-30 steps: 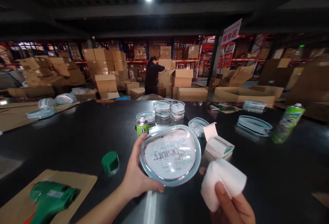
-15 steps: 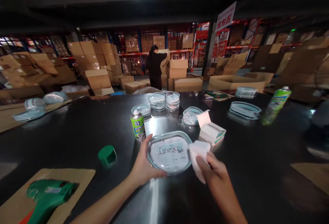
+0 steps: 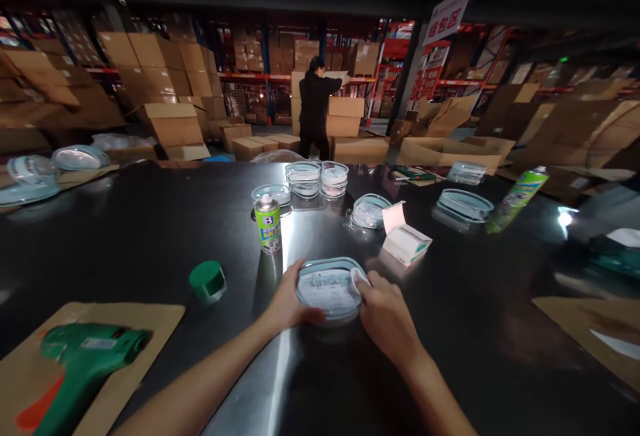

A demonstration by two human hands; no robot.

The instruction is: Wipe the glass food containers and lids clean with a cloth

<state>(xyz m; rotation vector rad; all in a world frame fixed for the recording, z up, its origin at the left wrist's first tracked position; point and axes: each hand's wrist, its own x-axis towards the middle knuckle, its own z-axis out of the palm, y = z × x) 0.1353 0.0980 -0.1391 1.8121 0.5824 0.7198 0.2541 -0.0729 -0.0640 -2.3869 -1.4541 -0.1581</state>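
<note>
My left hand (image 3: pixel 289 301) grips the left side of a clear oval case (image 3: pixel 327 293) with a pale blue rim and a printed white sheet inside. At the case's right edge, my right hand (image 3: pixel 387 309) is closed on a white wipe (image 3: pixel 358 279), pressed to the rim. Most of the wipe is hidden by the fingers. Behind the case stands a green spray can (image 3: pixel 269 224) with its nozzle bare. A small white box (image 3: pixel 406 241) with its flap up lies to the right, by another clear case (image 3: pixel 370 211).
A green glue gun (image 3: pixel 93 353) rests on cardboard (image 3: pixel 160 316) at front left, near a green cap (image 3: pixel 207 281). Stacked clear cases (image 3: pixel 304 179) stand at the back. A second spray can (image 3: pixel 517 199) is at right. Beyond the table, a person (image 3: pixel 315 109) stands among cartons.
My right hand has brought the wipe from the right onto the case's edge. The case has been lowered towards the table and tilted flatter. The view has shifted down.
</note>
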